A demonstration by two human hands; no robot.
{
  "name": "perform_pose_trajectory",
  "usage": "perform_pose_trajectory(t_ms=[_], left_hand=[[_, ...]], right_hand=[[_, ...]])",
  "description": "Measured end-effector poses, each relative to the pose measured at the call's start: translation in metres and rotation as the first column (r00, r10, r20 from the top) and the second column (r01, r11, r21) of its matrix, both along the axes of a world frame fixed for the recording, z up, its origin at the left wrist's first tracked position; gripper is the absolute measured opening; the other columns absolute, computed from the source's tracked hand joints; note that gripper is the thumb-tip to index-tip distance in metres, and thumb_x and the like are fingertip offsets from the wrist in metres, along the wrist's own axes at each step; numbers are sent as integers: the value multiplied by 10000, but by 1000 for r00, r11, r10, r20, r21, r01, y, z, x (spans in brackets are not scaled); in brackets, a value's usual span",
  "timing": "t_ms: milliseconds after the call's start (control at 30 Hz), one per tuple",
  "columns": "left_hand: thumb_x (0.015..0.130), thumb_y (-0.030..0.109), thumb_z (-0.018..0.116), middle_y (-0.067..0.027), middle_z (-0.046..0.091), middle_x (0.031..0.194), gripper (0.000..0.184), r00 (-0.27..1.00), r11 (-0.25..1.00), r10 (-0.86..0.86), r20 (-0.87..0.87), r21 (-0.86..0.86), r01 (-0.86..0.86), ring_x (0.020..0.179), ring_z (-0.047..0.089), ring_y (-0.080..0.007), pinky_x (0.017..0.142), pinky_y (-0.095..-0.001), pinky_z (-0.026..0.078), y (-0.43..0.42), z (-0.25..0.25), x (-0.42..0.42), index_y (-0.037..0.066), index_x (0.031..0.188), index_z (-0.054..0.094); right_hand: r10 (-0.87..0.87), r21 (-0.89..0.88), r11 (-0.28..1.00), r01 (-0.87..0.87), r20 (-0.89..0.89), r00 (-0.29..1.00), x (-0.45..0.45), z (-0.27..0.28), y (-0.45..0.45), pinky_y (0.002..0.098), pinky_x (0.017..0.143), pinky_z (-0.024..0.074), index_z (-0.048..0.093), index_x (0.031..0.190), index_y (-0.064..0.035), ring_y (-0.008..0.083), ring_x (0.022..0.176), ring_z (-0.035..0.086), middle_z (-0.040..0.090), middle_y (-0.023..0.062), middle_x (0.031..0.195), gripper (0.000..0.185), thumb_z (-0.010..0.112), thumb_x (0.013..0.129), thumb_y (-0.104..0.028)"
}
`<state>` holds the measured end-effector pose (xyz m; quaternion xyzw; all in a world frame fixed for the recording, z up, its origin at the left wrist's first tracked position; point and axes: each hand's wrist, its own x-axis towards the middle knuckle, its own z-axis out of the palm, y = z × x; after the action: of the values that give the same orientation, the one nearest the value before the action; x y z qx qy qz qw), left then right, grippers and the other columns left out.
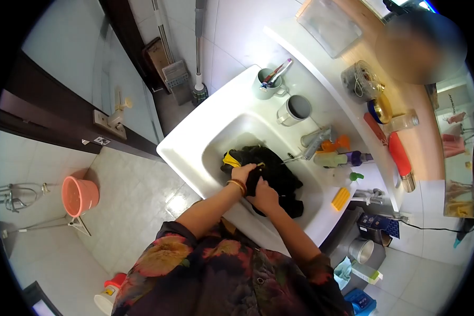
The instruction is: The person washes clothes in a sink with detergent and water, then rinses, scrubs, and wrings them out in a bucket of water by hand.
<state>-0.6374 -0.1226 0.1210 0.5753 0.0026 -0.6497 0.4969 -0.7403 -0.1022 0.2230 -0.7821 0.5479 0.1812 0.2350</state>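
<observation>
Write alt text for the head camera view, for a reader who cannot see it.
A person's left hand and right hand grip bunched black cloth in a white sink. A cup holding toothbrushes and another cup stand on its ledge; a pink bucket shows at far left.

Black cloth [273, 163] heaped, crumpled in white washbasin [195, 139]; yellow patch [229, 160] exposed at one edge; one fold [253, 180] gripped, bunched tight; remainder spread loosely.
</observation>
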Motion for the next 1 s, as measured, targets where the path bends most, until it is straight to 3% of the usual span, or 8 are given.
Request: perform_pose_trajectory(t_ms=[133,267,333,567,700,733,767,1000], left_hand=[[802,188,603,-108,636,964,283,886,972,44,-462,-186,-145,861,609,-224,785,-346,493,-4,37,13,11,1023,603],[838,225,576,-118,609,1051,339,756,934,-166,-633,-346,-85,948,588,-231,867,-364,464,-13,64,16,14,1103,559],[840,211,579,-110,607,1057,341,807,899,-226,-546,-436,-44,948,589,-220,862,-353,465,-17,71,15,9,1113,551],[835,132,594,-83,609,1041,310,914,847,-174,-366,-529,-51,933,591,-193,825,-344,482,-8,96,0,11,1115,543],[826,180,616,-72,637,918,249,804,920,-82,-589,-355,-167,827,622,-174,748,-323,511,-9,91,-5,30,1023,586],[826,180,616,-72,637,918,249,805,920,-76,-589,-353,-171,827,622,-174,748,-323,511,-9,93,-2,30,1023,586],[833,195,601,-69,636,907,235,773,925,-137,-619,-359,-123,814,621,-173,741,-320,511,-10,94,1,34,1005,588],[871,279,511,-60,616,899,281,831,761,-509,-223,-567,314,806,584,-135,730,-265,472,-14,100,21,43,1004,587]], right_hand=[[-545,427,837,342,706,453,-51,-24,-2,372,855,437,388,1294,-60,290,1045,532,489,151,1228,609,577,817,-387],[-958,896,265,355,285,-6,-68,-28,19,496,983,280,377,1315,-135,290,1158,431,495,97,1233,649,414,841,-576],[-993,943,-84,-323,-106,-49,-67,-22,24,505,998,270,401,1299,-137,287,1153,436,517,81,1206,574,456,856,-497],[-735,969,224,101,236,-635,-50,10,-6,415,917,393,494,1174,-81,270,1097,482,539,131,1144,366,543,860,-262],[-469,684,479,551,730,-498,-21,42,-20,357,855,421,568,963,-56,233,975,521,558,67,1058,174,601,809,-129],[-258,250,639,727,961,-104,-15,49,-19,349,821,432,583,882,-48,236,934,530,568,72,1000,138,630,761,-94],[8,-242,677,694,946,323,-9,57,-19,340,788,442,598,801,-39,239,893,538,578,78,942,109,659,714,-59],[625,-731,682,35,606,492,26,100,-17,361,634,449,571,576,-70,262,721,537,573,47,708,147,710,581,-117]])
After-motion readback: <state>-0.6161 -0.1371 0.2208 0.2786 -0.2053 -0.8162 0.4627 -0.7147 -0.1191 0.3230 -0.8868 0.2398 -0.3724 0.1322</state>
